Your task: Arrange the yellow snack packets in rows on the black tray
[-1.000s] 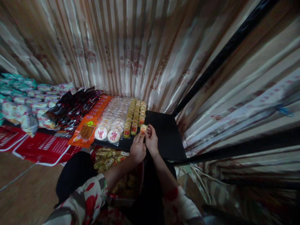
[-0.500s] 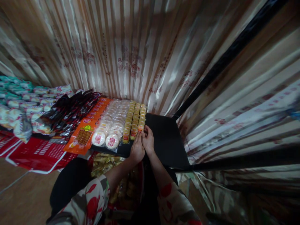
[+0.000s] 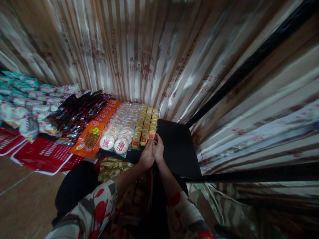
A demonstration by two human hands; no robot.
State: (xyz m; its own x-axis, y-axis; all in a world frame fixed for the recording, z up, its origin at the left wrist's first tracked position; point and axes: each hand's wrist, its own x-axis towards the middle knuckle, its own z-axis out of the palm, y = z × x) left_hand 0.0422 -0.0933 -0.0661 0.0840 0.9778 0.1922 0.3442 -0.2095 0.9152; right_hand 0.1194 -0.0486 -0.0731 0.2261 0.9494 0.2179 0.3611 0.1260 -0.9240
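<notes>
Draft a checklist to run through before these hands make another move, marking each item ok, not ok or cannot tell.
1. Left hand and right hand together at the front of the rightmost yellow row: ok.
2. Fingers' grip on that row's front packet: cannot tell; the contact is too small and dim.
3. Three yellow rows standing side by side: ok.
4. Their front ends equally near the edge of the black shelf: not ok; the rightmost sits farther back.
5. More yellow packets below the shelf: ok.
</notes>
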